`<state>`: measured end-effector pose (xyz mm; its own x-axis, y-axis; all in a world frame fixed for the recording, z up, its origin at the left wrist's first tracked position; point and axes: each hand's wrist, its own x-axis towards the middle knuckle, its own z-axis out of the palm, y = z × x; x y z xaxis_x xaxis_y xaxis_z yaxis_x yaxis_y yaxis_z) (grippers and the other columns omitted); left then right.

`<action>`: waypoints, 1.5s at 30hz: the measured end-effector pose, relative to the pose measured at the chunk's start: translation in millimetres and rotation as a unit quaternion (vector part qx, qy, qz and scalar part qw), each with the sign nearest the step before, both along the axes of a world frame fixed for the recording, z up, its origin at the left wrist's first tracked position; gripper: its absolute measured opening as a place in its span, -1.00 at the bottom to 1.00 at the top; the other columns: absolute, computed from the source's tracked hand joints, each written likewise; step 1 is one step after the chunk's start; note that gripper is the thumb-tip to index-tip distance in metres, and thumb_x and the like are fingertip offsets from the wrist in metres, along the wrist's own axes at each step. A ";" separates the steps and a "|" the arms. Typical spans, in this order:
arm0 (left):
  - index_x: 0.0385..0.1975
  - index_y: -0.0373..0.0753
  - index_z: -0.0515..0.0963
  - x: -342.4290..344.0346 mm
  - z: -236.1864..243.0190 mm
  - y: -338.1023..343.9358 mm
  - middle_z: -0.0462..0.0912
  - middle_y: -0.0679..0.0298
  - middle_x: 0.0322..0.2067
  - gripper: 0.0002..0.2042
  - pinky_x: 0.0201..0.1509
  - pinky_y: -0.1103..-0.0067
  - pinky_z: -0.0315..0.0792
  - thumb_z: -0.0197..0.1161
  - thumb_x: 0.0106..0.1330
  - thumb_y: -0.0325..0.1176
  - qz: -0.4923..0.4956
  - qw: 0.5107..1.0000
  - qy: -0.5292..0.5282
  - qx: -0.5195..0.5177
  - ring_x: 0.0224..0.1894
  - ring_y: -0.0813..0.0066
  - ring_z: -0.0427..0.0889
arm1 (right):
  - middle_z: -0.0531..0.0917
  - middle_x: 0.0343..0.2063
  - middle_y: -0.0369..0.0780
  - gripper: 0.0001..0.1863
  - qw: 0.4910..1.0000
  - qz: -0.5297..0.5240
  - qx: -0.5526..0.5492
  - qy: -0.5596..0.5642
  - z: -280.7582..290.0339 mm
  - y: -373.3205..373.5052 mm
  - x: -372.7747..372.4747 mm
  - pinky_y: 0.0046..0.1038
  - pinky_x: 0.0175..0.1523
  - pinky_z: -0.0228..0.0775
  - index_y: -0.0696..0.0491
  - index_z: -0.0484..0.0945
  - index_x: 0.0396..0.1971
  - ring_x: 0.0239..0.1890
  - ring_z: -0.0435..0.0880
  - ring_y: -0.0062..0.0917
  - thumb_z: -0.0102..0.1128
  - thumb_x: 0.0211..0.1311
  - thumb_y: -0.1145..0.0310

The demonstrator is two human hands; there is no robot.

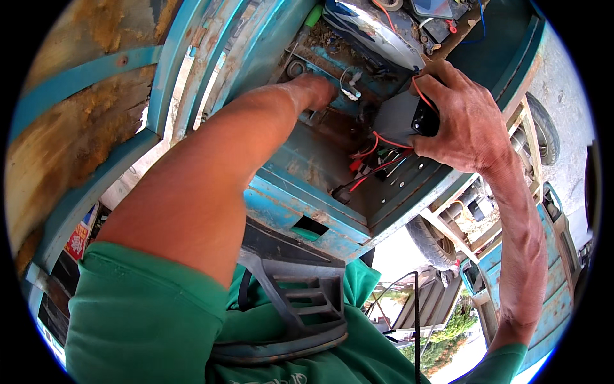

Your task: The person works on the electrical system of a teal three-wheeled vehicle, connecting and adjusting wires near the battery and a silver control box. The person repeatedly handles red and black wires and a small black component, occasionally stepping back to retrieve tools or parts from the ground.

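Observation:
My right hand [462, 118] is wrapped round a dark grey box [393, 118] with a black end, thumb on the near side and fingers on the far side. A thin red wire [423, 95] runs over the box beside my fingers. My left hand [313, 91] reaches down into the blue metal compartment [307, 150]; its fingers are mostly hidden, so I cannot see what they touch. Close to it are a round metal ring [296, 68] and a white wire connector [350, 91]. Red and black wires with plugs [364, 168] lie below the grey box.
A white and blue plastic panel [377, 38] and a phone-like device [432, 8] are at the far side. A black plastic rack [300, 288] stands against my green shirt. Beyond the compartment's right edge are a wheel [432, 242] and a wooden frame [451, 233].

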<state>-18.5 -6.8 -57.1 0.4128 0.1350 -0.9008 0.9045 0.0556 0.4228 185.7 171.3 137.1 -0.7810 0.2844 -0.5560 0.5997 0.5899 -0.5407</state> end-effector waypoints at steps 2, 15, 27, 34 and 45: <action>-0.09 -0.19 0.66 1.9 6.4 4.7 0.68 0.05 -0.04 -0.70 0.10 0.24 0.50 0.20 0.22 -0.27 -0.019 1.000 0.002 -0.012 0.06 0.04 0.62 | 0.55 -0.11 -0.07 -0.37 1.000 0.000 -0.006 -0.002 1.3 1.2 -2.0 -0.20 0.10 0.48 0.15 0.57 -0.08 -0.01 0.59 -0.13 0.41 -0.27 0.21; -0.01 -0.12 0.65 7.3 -16.5 10.2 0.64 0.16 0.08 -0.68 0.06 0.28 0.52 0.16 0.26 -0.31 -0.016 0.995 0.045 -0.084 0.13 0.11 0.60 | 0.52 -0.05 -0.08 -0.34 0.999 0.002 -0.042 -0.034 10.4 4.4 -12.0 -0.20 0.09 0.46 0.18 0.54 -0.18 0.00 0.56 -0.11 0.44 -0.45 0.21; 0.00 -0.14 0.66 3.9 -2.3 25.0 0.65 0.16 0.07 -0.66 0.09 0.31 0.51 0.16 0.24 -0.29 0.057 0.995 0.038 -0.075 0.14 0.13 0.61 | 0.54 -0.09 -0.09 -0.31 0.999 -0.019 -0.028 -0.036 13.3 5.5 -14.2 -0.23 0.10 0.46 0.17 0.57 -0.13 -0.02 0.58 -0.13 0.45 -0.42 0.19; 0.00 -0.03 0.68 12.4 0.4 11.9 0.70 0.28 0.02 -0.66 0.06 0.32 0.54 0.26 0.22 -0.18 -0.046 0.997 0.044 -0.052 0.11 0.20 0.64 | 0.55 -0.09 -0.11 -0.32 0.999 -0.019 -0.014 -0.035 15.0 3.4 -21.6 -0.23 0.09 0.44 0.16 0.58 -0.11 -0.04 0.58 -0.15 0.46 -0.39 0.18; -0.08 -0.17 0.59 28.5 -16.7 -0.2 0.72 0.10 -0.32 -0.67 -0.47 0.41 0.62 0.23 0.32 -0.08 0.332 0.917 0.037 -0.215 -0.41 0.35 0.72 | 0.55 0.01 -0.11 -0.33 0.998 -0.021 -0.025 -0.056 16.1 8.9 -17.2 -0.26 0.22 0.40 0.11 0.59 -0.06 0.11 0.54 -0.20 0.40 -0.30 0.12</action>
